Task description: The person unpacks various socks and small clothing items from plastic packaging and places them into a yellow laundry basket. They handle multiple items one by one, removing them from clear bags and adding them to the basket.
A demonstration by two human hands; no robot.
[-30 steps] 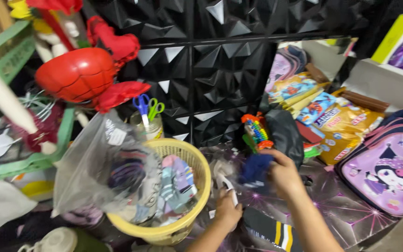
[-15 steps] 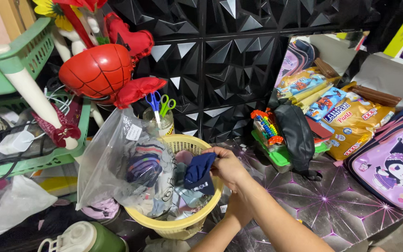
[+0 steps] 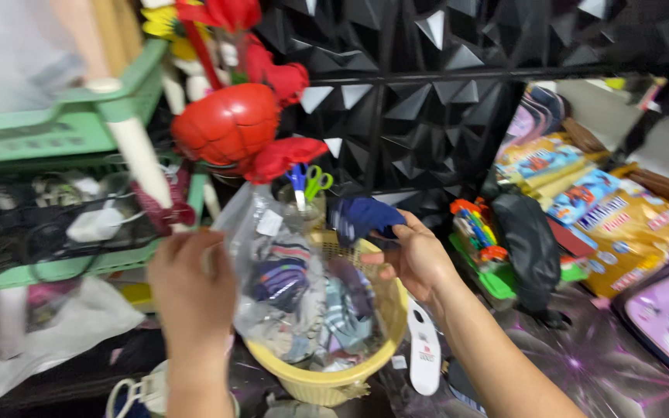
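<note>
Navy sock (image 3: pixel 363 217), yellow basket (image 3: pixel 327 379)

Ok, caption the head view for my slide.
Right hand holds navy sock above yellow basket; left hand grips clear bag.

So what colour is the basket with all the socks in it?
Yellow. The basket shows best in the head view, below the right hand.

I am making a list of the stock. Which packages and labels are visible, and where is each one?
Clear plastic bag: stands in the yellow basket, left hand at its edge, small white label.
Yellow-orange snack packs: stacked at the right, glossy, with blue and red print.
White oblong tag: lies beside the basket.
</note>
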